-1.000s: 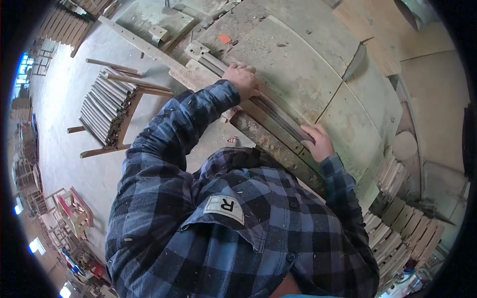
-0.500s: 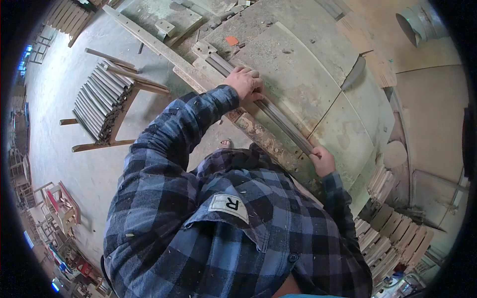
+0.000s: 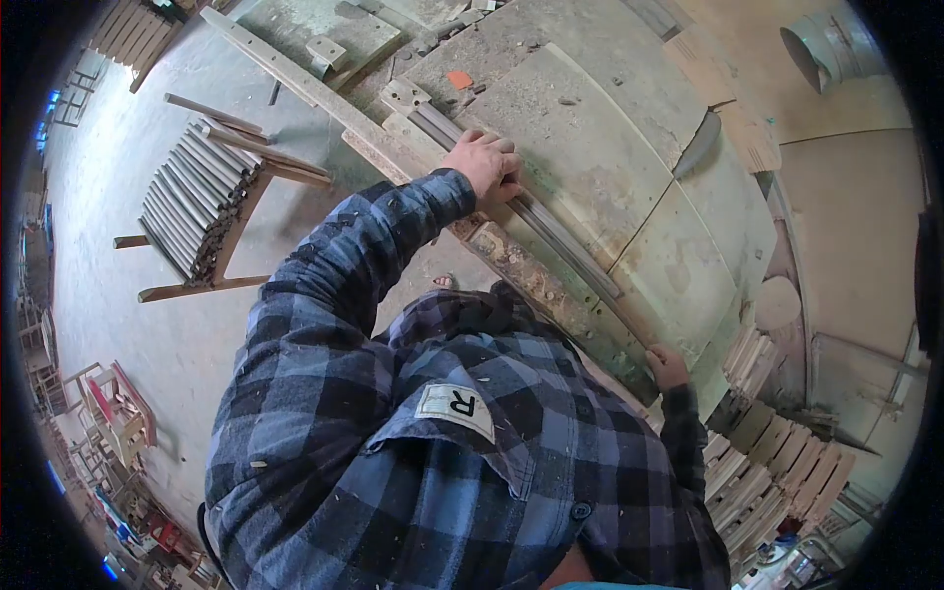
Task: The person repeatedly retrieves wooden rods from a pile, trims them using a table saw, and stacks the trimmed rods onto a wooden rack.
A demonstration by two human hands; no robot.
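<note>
Several slim greyish-brown wooden sticks (image 3: 565, 241) lie side by side along the near edge of a dusty workbench (image 3: 678, 231). My left hand (image 3: 484, 165) is closed over them near their far end, with its fingers curled round the top and side. Beyond it, their far ends lie by a small block with holes (image 3: 403, 96) on the bench. My right hand (image 3: 669, 367) is at the near right end of the bench, fingers pinched on the end of one stick (image 3: 631, 326) that sticks out past the others. Its fingertips are partly hidden.
A wooden rack (image 3: 241, 197) stacked with round sticks stands on the floor to the left. An orange scrap (image 3: 459, 80) and wood debris lie on the bench. Stacked boards (image 3: 777, 452) are at lower right, and a metal duct (image 3: 836, 49) is at upper right.
My right hand has moved down and right, away from the ends of the bunched sticks, and one stick now reaches out to it. My left hand has stayed in place.
</note>
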